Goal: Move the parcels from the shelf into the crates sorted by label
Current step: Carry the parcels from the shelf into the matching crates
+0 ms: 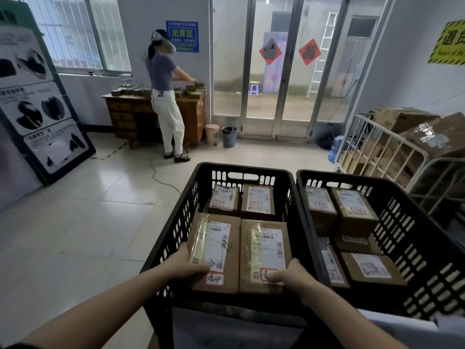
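Two black slotted crates stand side by side in front of me. The left crate (176,222) holds two brown cardboard parcels at its far end and two larger ones at its near end. My left hand (183,263) grips the near-left parcel (216,248) at its near left corner. My right hand (292,273) grips the near-right parcel (264,250), thumb on its red-bordered label. Both parcels lie flat, side by side, touching. The right crate (412,238) holds several labelled parcels, some stacked.
A person stands at a wooden desk (125,114) with small boxes, far left of the glass doors (276,71). A display board (37,96) leans at left. A metal cage (392,152) with big cartons stands at right. Two bins (221,134) sit by the doors.
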A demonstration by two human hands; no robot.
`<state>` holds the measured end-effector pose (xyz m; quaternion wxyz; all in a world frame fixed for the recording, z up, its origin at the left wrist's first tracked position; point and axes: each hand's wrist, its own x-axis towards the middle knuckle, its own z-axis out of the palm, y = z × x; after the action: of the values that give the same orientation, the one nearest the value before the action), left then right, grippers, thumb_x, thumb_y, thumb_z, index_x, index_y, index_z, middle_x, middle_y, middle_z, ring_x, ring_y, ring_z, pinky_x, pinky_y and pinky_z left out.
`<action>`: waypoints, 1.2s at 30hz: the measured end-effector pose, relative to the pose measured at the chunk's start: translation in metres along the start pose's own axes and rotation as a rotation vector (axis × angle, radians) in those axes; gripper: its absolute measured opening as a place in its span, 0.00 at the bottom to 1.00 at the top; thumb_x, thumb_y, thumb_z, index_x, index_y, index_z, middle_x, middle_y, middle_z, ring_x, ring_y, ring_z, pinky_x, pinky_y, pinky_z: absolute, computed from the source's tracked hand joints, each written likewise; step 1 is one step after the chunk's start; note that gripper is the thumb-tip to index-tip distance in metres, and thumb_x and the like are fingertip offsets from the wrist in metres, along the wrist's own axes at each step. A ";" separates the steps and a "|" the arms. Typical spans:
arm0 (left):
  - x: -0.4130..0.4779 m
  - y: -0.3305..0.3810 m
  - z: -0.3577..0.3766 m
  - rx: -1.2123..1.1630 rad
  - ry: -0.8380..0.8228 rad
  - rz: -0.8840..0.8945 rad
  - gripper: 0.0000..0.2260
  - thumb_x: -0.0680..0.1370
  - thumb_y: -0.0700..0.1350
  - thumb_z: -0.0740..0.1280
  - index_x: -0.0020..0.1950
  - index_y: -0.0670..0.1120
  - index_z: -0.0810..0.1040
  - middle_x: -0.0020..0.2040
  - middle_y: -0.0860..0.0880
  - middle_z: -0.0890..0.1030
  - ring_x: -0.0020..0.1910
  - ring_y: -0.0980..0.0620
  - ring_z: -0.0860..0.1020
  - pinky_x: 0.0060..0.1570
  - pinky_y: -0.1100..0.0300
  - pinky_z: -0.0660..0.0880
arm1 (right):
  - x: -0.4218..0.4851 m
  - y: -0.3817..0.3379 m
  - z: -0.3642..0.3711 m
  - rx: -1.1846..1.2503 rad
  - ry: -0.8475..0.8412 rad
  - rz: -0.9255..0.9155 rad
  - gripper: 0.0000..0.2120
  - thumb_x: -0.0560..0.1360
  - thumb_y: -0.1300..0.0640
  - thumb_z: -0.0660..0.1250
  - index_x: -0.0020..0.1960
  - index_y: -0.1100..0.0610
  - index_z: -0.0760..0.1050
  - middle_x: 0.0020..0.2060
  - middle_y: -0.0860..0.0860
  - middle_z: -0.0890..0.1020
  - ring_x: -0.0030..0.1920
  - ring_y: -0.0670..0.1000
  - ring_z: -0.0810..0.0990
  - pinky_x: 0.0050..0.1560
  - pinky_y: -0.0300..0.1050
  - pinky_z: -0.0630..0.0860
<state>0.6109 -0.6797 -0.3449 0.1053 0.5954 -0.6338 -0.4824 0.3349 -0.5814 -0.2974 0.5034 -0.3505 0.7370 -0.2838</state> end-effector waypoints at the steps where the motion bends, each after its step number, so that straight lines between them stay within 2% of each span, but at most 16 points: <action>1: 0.002 -0.002 0.000 0.013 -0.018 -0.012 0.49 0.54 0.62 0.79 0.68 0.50 0.60 0.58 0.49 0.79 0.55 0.52 0.80 0.58 0.52 0.77 | 0.002 0.001 0.001 -0.016 -0.009 0.026 0.28 0.68 0.66 0.73 0.61 0.63 0.60 0.54 0.56 0.75 0.55 0.55 0.76 0.53 0.47 0.74; 3: 0.011 -0.010 0.000 0.038 -0.048 -0.023 0.49 0.54 0.61 0.80 0.68 0.50 0.60 0.58 0.49 0.79 0.55 0.52 0.80 0.57 0.53 0.78 | 0.010 0.002 0.002 -0.043 -0.013 0.066 0.30 0.67 0.67 0.74 0.62 0.65 0.61 0.56 0.58 0.76 0.57 0.57 0.76 0.53 0.47 0.75; 8: 0.035 -0.025 0.000 0.106 -0.107 -0.045 0.54 0.50 0.64 0.80 0.69 0.50 0.60 0.60 0.50 0.77 0.58 0.52 0.78 0.59 0.54 0.77 | 0.024 0.001 0.008 -0.099 -0.019 0.110 0.33 0.65 0.69 0.74 0.65 0.65 0.62 0.57 0.58 0.77 0.57 0.56 0.77 0.40 0.40 0.74; 10: 0.020 -0.011 0.002 0.173 -0.141 -0.072 0.56 0.48 0.63 0.80 0.70 0.47 0.60 0.62 0.49 0.75 0.60 0.51 0.76 0.61 0.53 0.75 | 0.027 0.005 0.011 -0.170 -0.007 0.125 0.33 0.65 0.70 0.74 0.64 0.65 0.61 0.58 0.58 0.76 0.61 0.57 0.75 0.49 0.43 0.76; 12: 0.005 0.007 0.006 0.220 -0.196 -0.102 0.57 0.54 0.56 0.82 0.74 0.47 0.54 0.67 0.46 0.71 0.64 0.48 0.72 0.64 0.53 0.72 | 0.032 0.011 0.015 -0.252 -0.004 0.133 0.33 0.65 0.69 0.74 0.64 0.65 0.60 0.60 0.58 0.76 0.62 0.58 0.75 0.59 0.49 0.75; 13: 0.004 0.010 0.009 0.234 -0.225 -0.142 0.55 0.59 0.48 0.81 0.76 0.47 0.48 0.69 0.44 0.68 0.65 0.46 0.70 0.63 0.53 0.73 | 0.033 0.012 0.017 -0.279 -0.003 0.144 0.33 0.66 0.69 0.73 0.65 0.65 0.59 0.61 0.59 0.76 0.62 0.58 0.75 0.59 0.49 0.76; 15: 0.008 0.015 0.011 0.259 -0.238 -0.225 0.50 0.65 0.37 0.76 0.75 0.45 0.44 0.70 0.41 0.65 0.65 0.43 0.69 0.58 0.49 0.76 | 0.040 0.016 0.022 -0.318 -0.010 0.178 0.30 0.72 0.68 0.68 0.68 0.65 0.56 0.59 0.58 0.75 0.60 0.56 0.76 0.53 0.43 0.77; 17: 0.012 0.017 0.010 0.283 -0.253 -0.301 0.48 0.66 0.33 0.74 0.75 0.47 0.46 0.67 0.40 0.67 0.64 0.40 0.71 0.55 0.47 0.77 | 0.045 0.017 0.025 -0.369 -0.045 0.211 0.26 0.75 0.67 0.64 0.69 0.65 0.56 0.57 0.56 0.76 0.58 0.53 0.76 0.51 0.40 0.76; 20: 0.016 0.022 0.006 0.310 -0.324 -0.355 0.40 0.69 0.32 0.72 0.72 0.47 0.52 0.62 0.41 0.71 0.61 0.41 0.74 0.51 0.52 0.78 | 0.050 0.016 0.026 -0.518 -0.074 0.216 0.31 0.71 0.67 0.68 0.70 0.66 0.59 0.65 0.58 0.72 0.66 0.55 0.71 0.65 0.44 0.71; 23: 0.016 0.027 0.007 0.323 -0.365 -0.383 0.36 0.71 0.33 0.70 0.72 0.46 0.54 0.60 0.42 0.73 0.63 0.42 0.73 0.53 0.54 0.78 | 0.053 0.016 0.026 -0.586 -0.084 0.202 0.31 0.70 0.66 0.69 0.70 0.68 0.61 0.64 0.60 0.73 0.65 0.57 0.73 0.64 0.44 0.72; 25: 0.015 0.029 0.009 0.280 -0.331 -0.362 0.41 0.69 0.33 0.71 0.74 0.46 0.51 0.58 0.42 0.73 0.60 0.43 0.75 0.43 0.56 0.79 | 0.059 0.019 0.029 -0.538 -0.077 0.224 0.39 0.69 0.65 0.71 0.73 0.65 0.53 0.66 0.58 0.72 0.66 0.56 0.72 0.65 0.46 0.71; 28: 0.015 0.028 0.014 0.235 -0.266 -0.313 0.51 0.67 0.34 0.74 0.76 0.48 0.38 0.65 0.41 0.70 0.56 0.44 0.75 0.35 0.60 0.77 | 0.054 0.019 0.036 -0.565 -0.067 0.144 0.45 0.72 0.65 0.67 0.76 0.59 0.39 0.70 0.60 0.65 0.66 0.57 0.71 0.63 0.47 0.73; 30: 0.014 0.026 0.017 0.229 -0.228 -0.281 0.53 0.68 0.36 0.74 0.75 0.48 0.35 0.69 0.41 0.67 0.62 0.43 0.72 0.44 0.55 0.79 | 0.048 0.014 0.040 -0.751 0.009 -0.033 0.45 0.72 0.64 0.67 0.76 0.56 0.40 0.73 0.60 0.58 0.70 0.59 0.65 0.66 0.49 0.70; 32: 0.016 0.023 0.019 0.239 -0.211 -0.252 0.52 0.67 0.39 0.74 0.76 0.47 0.37 0.70 0.41 0.67 0.67 0.41 0.69 0.61 0.48 0.74 | 0.047 0.002 0.044 -0.821 0.040 -0.176 0.42 0.72 0.60 0.68 0.76 0.56 0.44 0.74 0.59 0.56 0.73 0.59 0.60 0.69 0.50 0.66; 33: 0.015 0.024 0.019 0.236 -0.210 -0.242 0.50 0.68 0.40 0.74 0.76 0.47 0.39 0.69 0.42 0.68 0.68 0.42 0.69 0.64 0.47 0.72 | 0.050 -0.005 0.047 -0.807 0.015 -0.216 0.41 0.73 0.58 0.68 0.76 0.57 0.47 0.74 0.58 0.57 0.73 0.58 0.60 0.69 0.49 0.66; 36: 0.013 0.025 0.020 0.210 -0.186 -0.232 0.45 0.71 0.40 0.71 0.76 0.47 0.42 0.68 0.43 0.70 0.66 0.44 0.72 0.60 0.54 0.75 | 0.071 -0.027 0.061 -0.756 -0.053 -0.295 0.36 0.73 0.54 0.69 0.75 0.58 0.54 0.72 0.56 0.62 0.71 0.56 0.64 0.67 0.47 0.66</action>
<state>0.5767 -0.6854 -0.3424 -0.0728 0.6252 -0.6146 -0.4755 0.3808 -0.6582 -0.3355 0.3116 -0.6200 0.7181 -0.0530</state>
